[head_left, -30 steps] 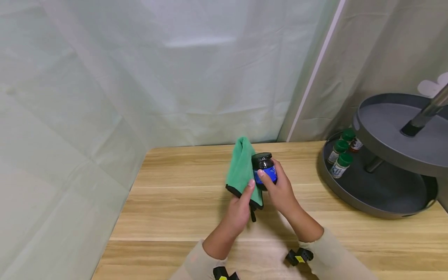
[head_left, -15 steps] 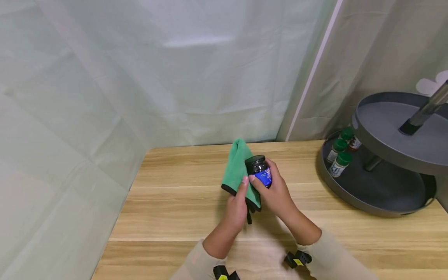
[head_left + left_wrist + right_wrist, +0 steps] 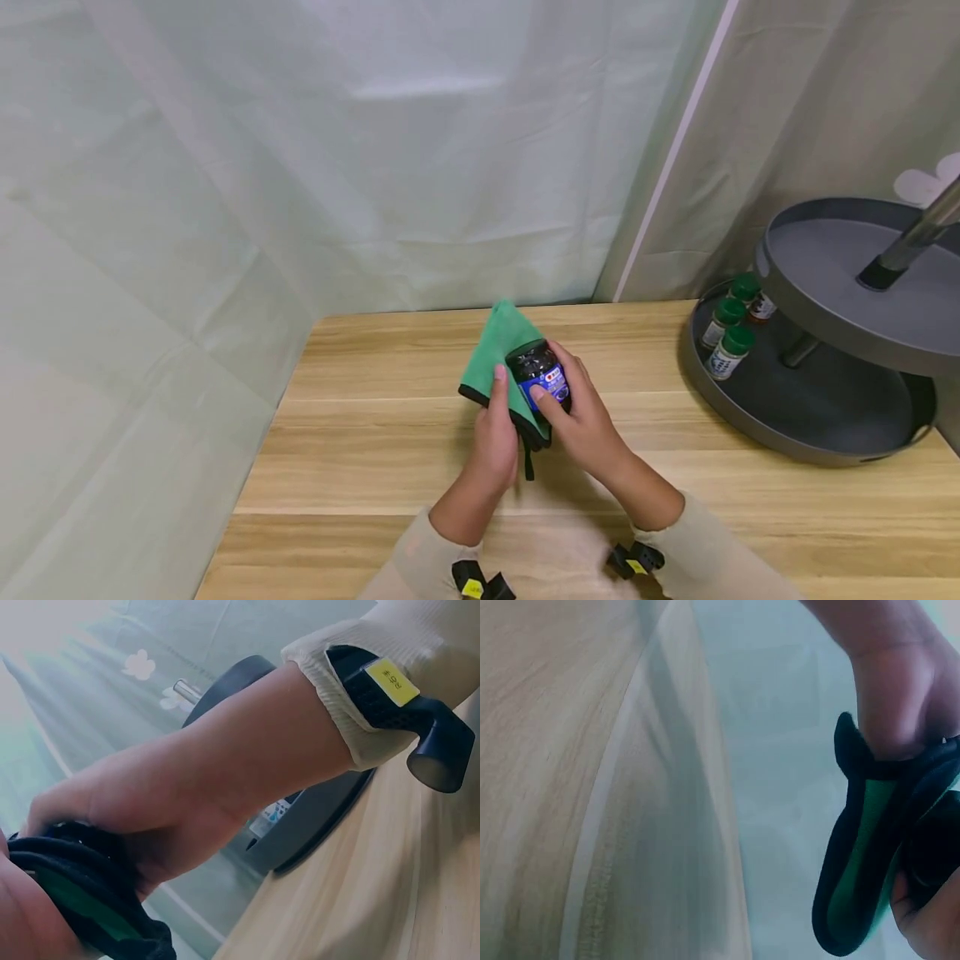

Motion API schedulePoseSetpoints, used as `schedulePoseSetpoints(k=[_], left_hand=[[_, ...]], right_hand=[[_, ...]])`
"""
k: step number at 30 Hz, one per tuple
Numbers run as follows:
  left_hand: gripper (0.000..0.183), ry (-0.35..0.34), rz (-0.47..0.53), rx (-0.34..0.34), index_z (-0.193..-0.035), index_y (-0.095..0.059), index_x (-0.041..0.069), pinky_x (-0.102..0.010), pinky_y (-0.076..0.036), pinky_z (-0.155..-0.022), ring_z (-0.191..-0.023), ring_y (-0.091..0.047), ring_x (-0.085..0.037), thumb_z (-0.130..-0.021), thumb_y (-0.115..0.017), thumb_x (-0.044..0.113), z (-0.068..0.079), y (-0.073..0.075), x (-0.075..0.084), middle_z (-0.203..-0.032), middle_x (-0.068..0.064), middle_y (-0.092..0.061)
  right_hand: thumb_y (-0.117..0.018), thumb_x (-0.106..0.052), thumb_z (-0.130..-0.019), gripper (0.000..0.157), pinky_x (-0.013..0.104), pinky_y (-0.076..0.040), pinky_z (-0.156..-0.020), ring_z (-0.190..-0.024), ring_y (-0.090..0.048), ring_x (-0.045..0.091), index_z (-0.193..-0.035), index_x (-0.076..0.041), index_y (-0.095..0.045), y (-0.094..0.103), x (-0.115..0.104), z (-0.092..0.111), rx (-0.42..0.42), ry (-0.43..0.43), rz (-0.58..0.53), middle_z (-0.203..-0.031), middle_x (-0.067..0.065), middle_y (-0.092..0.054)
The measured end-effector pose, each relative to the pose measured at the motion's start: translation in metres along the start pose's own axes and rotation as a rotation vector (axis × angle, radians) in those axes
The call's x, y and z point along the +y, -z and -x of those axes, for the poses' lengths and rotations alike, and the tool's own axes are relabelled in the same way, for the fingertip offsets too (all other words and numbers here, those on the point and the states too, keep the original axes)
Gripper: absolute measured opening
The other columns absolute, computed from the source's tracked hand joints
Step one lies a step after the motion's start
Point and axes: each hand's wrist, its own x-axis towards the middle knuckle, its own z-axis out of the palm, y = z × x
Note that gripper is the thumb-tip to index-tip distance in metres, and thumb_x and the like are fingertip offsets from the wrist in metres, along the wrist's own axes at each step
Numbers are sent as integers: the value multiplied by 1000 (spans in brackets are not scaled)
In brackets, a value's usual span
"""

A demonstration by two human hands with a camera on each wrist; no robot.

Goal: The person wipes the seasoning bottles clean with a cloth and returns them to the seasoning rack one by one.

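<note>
A dark glass jar [image 3: 533, 358] with a black lid and a blue label is tilted to the left above the table, gripped by my right hand [image 3: 587, 421] with the thumb across the label. My left hand [image 3: 495, 442] holds a folded green cloth [image 3: 491, 358] with black edging, its thumb on top. The cloth lies against the jar's left side, and a black loop [image 3: 528, 462] dangles from its lower edge. In the left wrist view the cloth [image 3: 97, 911] hides most of the jar. My left fingers are hidden beneath the cloth.
At the right stands a grey two-tier round rack [image 3: 813, 454]. Several green-capped bottles [image 3: 726, 354] sit on its lower tier. The wooden table [image 3: 360, 475] reaches back to a pale curtain [image 3: 450, 183], which also hangs along the left side.
Both hands have shifted left and slightly down with the cloth and jar. The jar has tilted further left, and more of its label now shows.
</note>
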Motion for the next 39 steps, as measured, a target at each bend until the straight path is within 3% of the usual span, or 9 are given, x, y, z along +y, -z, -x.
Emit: schedulePoseSetpoints(k=[4,10,16,21,28,35,39], left_hand=[[74,16,-23,-41,-149,-43,6,-24,-43,-106,-120,-55,-12,-104,-31,64,1,0,0,-140,-13,-56],[80,85,-170,-42,-146,-48,5,-41,-36,-117,-127,-50,-18,-100,-36,70,5,-2,-1,-143,-12,-56],[75,68,-251,-105,-148,-48,8,-47,-31,-122,-137,-46,-23,-102,-35,66,7,-3,-6,-147,-10,-54],[82,108,-268,-57,-146,-49,5,-47,-35,-118,-131,-49,-24,-100,-34,71,6,-4,-7,-144,-13,-55],[83,79,-163,-31,-148,-44,3,-45,-32,-121,-137,-46,-24,-101,-31,70,0,-2,-6,-147,-14,-52],[75,-3,-13,-69,-145,-47,6,-24,-46,-104,-120,-57,-13,-104,-26,65,-6,4,-5,-139,-13,-57],[75,-11,5,-91,-146,-47,6,-22,-47,-101,-117,-58,-10,-104,-26,65,-6,4,-4,-137,-11,-57]], right_hand=[[-58,-27,-104,62,33,-54,-89,-114,-55,25,-158,-28,-29,0,2,-2,21,-16,32,-142,10,-45],[-60,-29,-103,64,37,-53,-92,-117,-54,25,-159,-29,-28,5,9,-9,84,-56,50,-143,11,-43],[-63,-30,-101,66,41,-52,-94,-120,-52,28,-158,-27,-31,11,15,-14,142,-91,53,-145,14,-41],[-70,-26,-96,70,40,-54,-93,-119,-54,28,-156,-31,-33,9,12,-13,125,-69,68,-141,14,-43],[-78,-21,-89,76,41,-54,-93,-117,-56,27,-152,-38,-39,3,3,-6,93,-11,59,-138,10,-48],[-66,-20,-99,61,45,-51,-98,-124,-52,26,-151,-39,-42,-1,-3,0,33,16,-39,-143,7,-46],[-64,-19,-101,61,37,-51,-100,-126,-49,24,-153,-36,-40,-3,-5,2,27,33,-29,-142,5,-43]])
